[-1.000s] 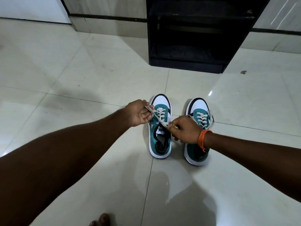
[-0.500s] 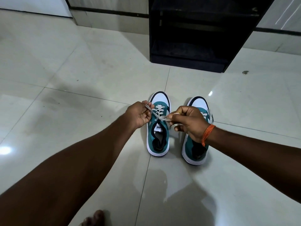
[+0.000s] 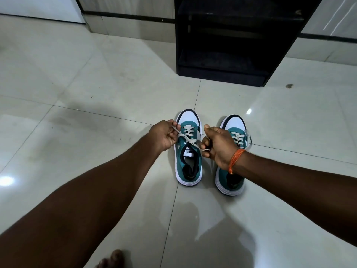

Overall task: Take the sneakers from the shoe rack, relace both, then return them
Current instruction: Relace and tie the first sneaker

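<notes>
Two teal and white sneakers stand side by side on the tiled floor, toes pointing away from me. The left sneaker [image 3: 189, 167] has its white lace [image 3: 190, 141] crossed over the tongue. My left hand [image 3: 164, 135] pinches one lace end at the shoe's left side. My right hand [image 3: 217, 145], with an orange thread on the wrist, pinches the other end at the shoe's right side. The right sneaker [image 3: 234, 132] is laced, and my right hand and wrist cover its middle. The black shoe rack [image 3: 231, 74] stands beyond the sneakers.
Glossy pale tiles [image 3: 96, 93] spread all around the shoes. The wall base [image 3: 131, 26] runs behind the rack. A small dark speck [image 3: 289, 86] lies on the floor right of the rack. My bare toes [image 3: 112, 260] show at the bottom edge.
My right hand has moved away from the left sneaker toward the right, drawing the lace ends apart across the tongue. The left hand has kept its place and its hold.
</notes>
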